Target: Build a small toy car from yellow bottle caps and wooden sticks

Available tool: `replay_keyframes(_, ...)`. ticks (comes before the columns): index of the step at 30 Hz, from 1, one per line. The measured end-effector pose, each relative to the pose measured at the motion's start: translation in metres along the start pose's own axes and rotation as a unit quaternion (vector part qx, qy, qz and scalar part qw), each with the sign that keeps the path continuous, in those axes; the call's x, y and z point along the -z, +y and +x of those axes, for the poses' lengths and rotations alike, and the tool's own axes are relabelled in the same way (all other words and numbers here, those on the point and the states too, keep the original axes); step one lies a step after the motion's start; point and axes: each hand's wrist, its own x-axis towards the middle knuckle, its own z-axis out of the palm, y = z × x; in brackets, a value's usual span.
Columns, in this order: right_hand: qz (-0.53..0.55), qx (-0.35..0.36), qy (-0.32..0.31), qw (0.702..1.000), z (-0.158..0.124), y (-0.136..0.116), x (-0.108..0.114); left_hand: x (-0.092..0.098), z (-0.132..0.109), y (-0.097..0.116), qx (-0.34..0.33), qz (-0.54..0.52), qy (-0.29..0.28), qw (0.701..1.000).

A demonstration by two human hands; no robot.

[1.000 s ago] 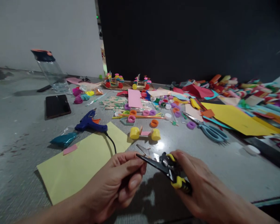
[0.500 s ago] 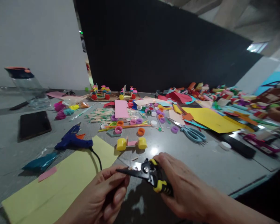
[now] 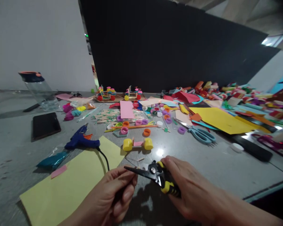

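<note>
My right hand [image 3: 187, 185] is wrapped round the black and yellow handles of a pair of cutting pliers [image 3: 153, 171], whose dark blades point left. The blade tips reach over the fingertips of my left hand [image 3: 119, 191]. Those left fingers are pinched together beneath the blades; whatever sits between them is too small and too covered to make out. Just beyond both hands, two yellow bottle caps [image 3: 127, 144] stand on edge, joined by a short bar with a pink piece of paper [image 3: 138, 143] on it. A thin stick scrap [image 3: 140, 159] lies near the blades.
Left of my hands a blue glue gun [image 3: 81, 139] rests by pale yellow paper [image 3: 68, 185], its cord curving toward me. Grey-blue scissors [image 3: 200, 134], colourful caps, sticks and yellow card [image 3: 217, 121] spread beyond. A water bottle [image 3: 39, 91] and black phone [image 3: 46, 125] are at left.
The view has swung slightly left, so everything sits farther right. Both hands keep nearly the same pose with the pliers. The other person's hand at the far right has left the view.
</note>
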Motion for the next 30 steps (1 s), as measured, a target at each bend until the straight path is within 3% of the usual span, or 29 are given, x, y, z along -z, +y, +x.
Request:
replay_keyframes(12,-0.027,0.040,0.060,0.997,-0.005,0.007,-0.012,-0.004,-0.005,0.005,-0.020,0.034,0.050,0.998)
replay_keyframes(30,-0.036,0.029,0.014,0.999,-0.003,0.005,-0.006,0.000,0.002,-0.005,0.020,0.017,0.024,0.999)
